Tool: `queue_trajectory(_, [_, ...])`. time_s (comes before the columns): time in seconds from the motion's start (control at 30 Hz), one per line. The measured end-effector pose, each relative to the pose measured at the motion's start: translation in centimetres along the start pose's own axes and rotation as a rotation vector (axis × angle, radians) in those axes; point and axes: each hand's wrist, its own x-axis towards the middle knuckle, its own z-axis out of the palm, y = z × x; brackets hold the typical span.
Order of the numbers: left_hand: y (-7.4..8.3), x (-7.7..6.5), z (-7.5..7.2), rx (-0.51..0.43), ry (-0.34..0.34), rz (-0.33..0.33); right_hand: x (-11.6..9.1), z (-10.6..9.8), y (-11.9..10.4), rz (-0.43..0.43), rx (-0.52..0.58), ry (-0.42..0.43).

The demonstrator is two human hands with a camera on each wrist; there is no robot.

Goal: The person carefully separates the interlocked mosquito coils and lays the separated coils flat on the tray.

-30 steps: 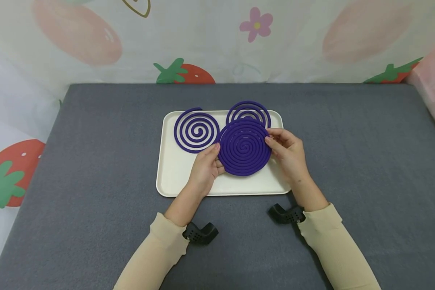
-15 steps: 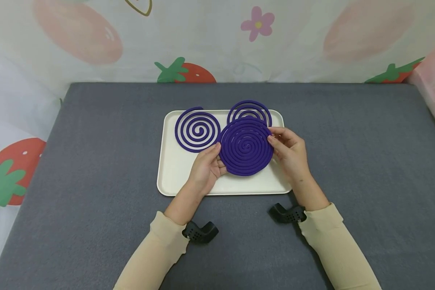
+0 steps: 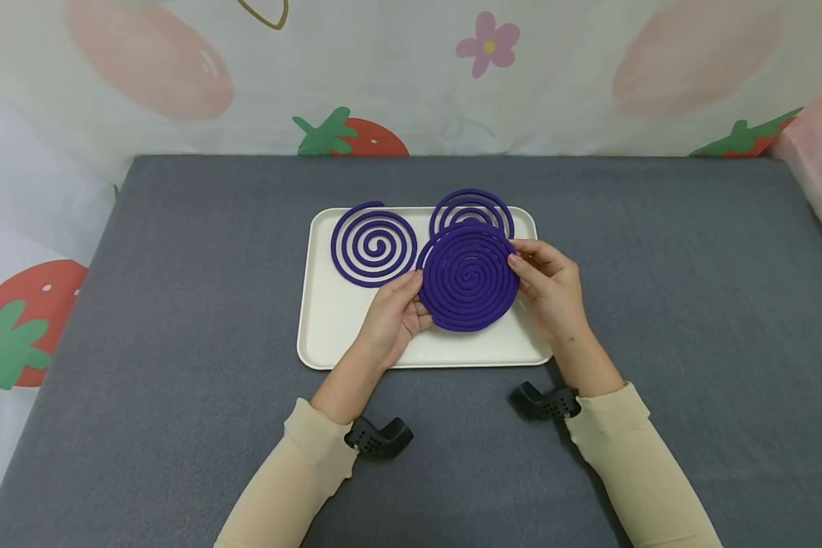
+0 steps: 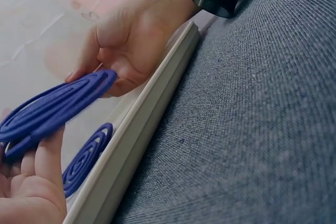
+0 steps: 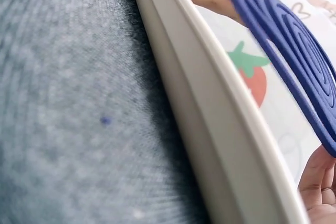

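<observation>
Looking down, the left hand and right hand pinch opposite edges of a purple coil above the tray. From the wrists, the coil tilts clear of the rim (brittle, I judge); squeezing or twisting could snap it.

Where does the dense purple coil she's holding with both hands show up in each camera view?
Head: the dense coil sits mid-frame over the tray, gripped by the left hand and right hand.
Left wrist: far left, raised and tilted.
Right wrist: upper right, running diagonally.
Shared landmark: the tray's cream rim, seen in all three views.
</observation>
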Motion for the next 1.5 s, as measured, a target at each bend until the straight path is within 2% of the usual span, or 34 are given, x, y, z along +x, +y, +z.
queue_trajectory(0.17, [0.10, -0.08, 0.11, 0.007, -0.039, 0.017, 0.04, -0.03, -0.11, 0.034, 0.002, 0.015])
queue_trajectory(0.4, [0.20, -0.14, 0.27, 0.020, -0.046, 0.037, 0.07, 0.06, -0.26, 0.080, -0.012, 0.026])
queue_trajectory(0.73, [0.10, -0.06, 0.21, 0.075, -0.049, 0.051, 0.01, 0.01, -0.38, 0.089, -0.011, 0.027])
queue_trajectory(0.97, [0.14, 0.02, 0.08, 0.040, -0.001, 0.057, 0.00, -0.03, -0.59, 0.103, 0.003, 0.014])
queue_trajectory(1.2, [0.15, 0.11, -0.11, -0.022, 0.111, 0.125, -0.02, -0.07, -0.91, 0.115, 0.016, -0.063])
queue_trajectory(1.5, [0.07, 0.10, -0.05, 0.009, 0.117, 0.124, 0.02, -0.22, -0.73, 0.096, -0.015, -0.062])
